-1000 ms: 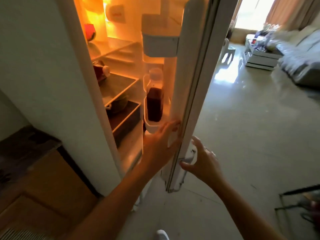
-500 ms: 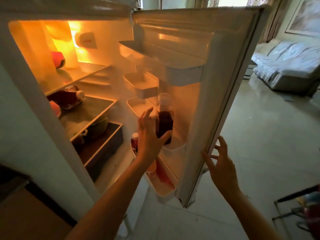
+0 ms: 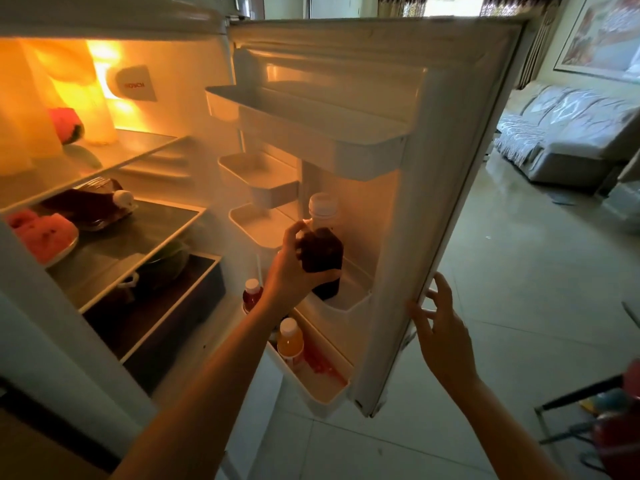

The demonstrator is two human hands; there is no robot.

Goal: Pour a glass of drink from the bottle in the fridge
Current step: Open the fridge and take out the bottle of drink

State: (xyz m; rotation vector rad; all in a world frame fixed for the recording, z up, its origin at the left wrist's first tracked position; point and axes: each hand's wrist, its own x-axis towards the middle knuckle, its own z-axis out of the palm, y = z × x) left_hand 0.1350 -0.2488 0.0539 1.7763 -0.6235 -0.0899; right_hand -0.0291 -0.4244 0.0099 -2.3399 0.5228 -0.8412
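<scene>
The fridge stands open, its door swung wide to the right. A bottle of dark red drink with a white cap stands upright in a middle door bin. My left hand is wrapped around the bottle's body from the left. My right hand rests with spread fingers on the door's outer edge, holding it open. No glass is in view.
Two small bottles, one red and one orange, stand in the lowest door bin. Shelves on the left hold a lying dark bottle, watermelon and a pot. A sofa and tiled floor lie to the right.
The door has swung further open. My left hand went from the door bin's edge up to the dark bottle and closed around it. My right hand stayed on the door edge.
</scene>
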